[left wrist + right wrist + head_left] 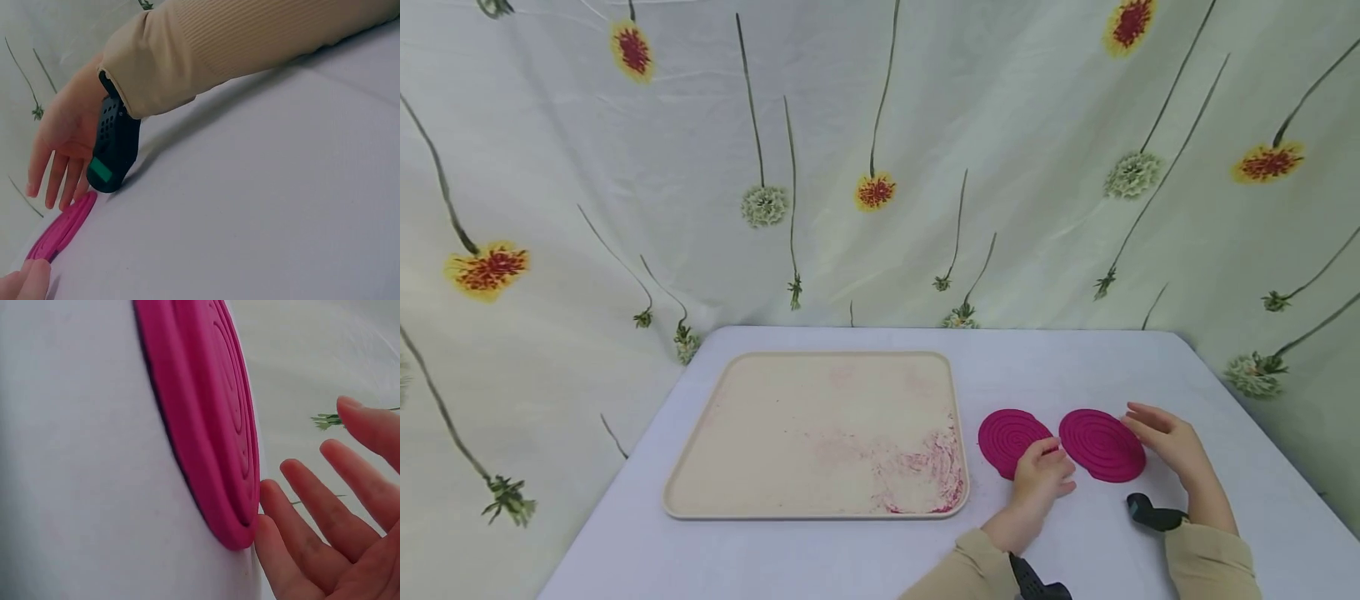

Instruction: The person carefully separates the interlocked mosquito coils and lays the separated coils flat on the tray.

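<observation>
White tabletop [805,562], loosely spread hands [1036,485] [1176,443], left magenta disc [1006,440] partly out of sight behind one.

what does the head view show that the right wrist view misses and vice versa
Only the head view shows the cream tray, the left hand and the left pink disc. Only the right wrist view shows the right pink disc side-on and every fingertip of the right hand. Both share that disc, that hand, the white table and the plant-printed backdrop.
</observation>
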`<state>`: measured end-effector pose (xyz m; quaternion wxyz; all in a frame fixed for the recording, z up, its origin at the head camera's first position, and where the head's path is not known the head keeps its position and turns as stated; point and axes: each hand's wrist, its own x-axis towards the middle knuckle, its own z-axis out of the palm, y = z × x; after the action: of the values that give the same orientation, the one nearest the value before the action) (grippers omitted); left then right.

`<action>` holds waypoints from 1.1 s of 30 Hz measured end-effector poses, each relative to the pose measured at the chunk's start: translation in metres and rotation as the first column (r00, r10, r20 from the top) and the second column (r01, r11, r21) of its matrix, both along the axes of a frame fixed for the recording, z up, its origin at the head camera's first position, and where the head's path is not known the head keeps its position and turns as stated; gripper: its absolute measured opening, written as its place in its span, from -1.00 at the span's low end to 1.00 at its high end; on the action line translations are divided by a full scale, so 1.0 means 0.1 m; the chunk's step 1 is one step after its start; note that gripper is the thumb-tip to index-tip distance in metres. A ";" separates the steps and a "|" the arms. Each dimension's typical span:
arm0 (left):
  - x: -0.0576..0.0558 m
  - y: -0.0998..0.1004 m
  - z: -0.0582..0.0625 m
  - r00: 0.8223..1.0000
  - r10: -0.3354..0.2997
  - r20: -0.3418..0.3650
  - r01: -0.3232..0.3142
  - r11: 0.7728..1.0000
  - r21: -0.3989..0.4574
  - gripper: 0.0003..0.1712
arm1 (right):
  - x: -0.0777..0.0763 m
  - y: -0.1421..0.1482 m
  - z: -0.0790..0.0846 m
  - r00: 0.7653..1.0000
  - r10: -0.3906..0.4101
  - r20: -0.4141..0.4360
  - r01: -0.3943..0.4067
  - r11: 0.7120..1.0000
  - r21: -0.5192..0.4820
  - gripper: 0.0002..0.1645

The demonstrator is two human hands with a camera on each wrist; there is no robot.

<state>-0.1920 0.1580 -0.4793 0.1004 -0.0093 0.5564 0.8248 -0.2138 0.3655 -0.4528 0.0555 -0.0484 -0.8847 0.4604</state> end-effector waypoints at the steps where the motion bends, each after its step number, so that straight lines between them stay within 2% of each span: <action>1: 0.00 0.01 -0.01 1.000 -0.009 -0.001 0.009 1.000 0.004 -0.64 | 0.00 0.01 0.00 1.000 -0.003 0.007 0.003 1.000 0.008 -0.25; 8: 0.00 0.06 -0.01 0.998 -0.058 0.012 0.058 0.998 0.013 -0.54 | 0.01 0.05 0.00 0.996 -0.001 0.084 -0.001 1.000 0.027 -0.20; 13: 0.01 0.05 0.00 0.994 -0.106 -0.004 0.106 0.994 0.007 -0.53 | 0.00 0.06 -0.01 0.996 0.014 0.083 -0.013 1.000 -0.011 -0.22; 18: 0.01 0.06 0.00 0.993 -0.121 -0.002 0.121 0.993 0.011 -0.55 | -0.01 0.07 -0.03 0.997 0.012 0.081 -0.011 1.000 -0.007 -0.25; 27: 0.02 0.06 0.03 0.996 -0.073 0.044 0.072 0.997 0.019 -0.60 | -0.02 0.07 -0.08 0.999 0.005 0.054 -0.003 1.000 -0.025 -0.32; 33: 0.02 0.07 0.02 0.999 -0.017 0.036 0.017 1.000 0.018 -0.64 | -0.03 0.05 -0.11 1.000 0.016 0.022 -0.014 0.998 -0.068 -0.40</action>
<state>-0.1899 0.1654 -0.4774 0.1176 -0.0186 0.5474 0.8284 -0.2165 0.3709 -0.4635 0.0403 -0.0488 -0.8695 0.4898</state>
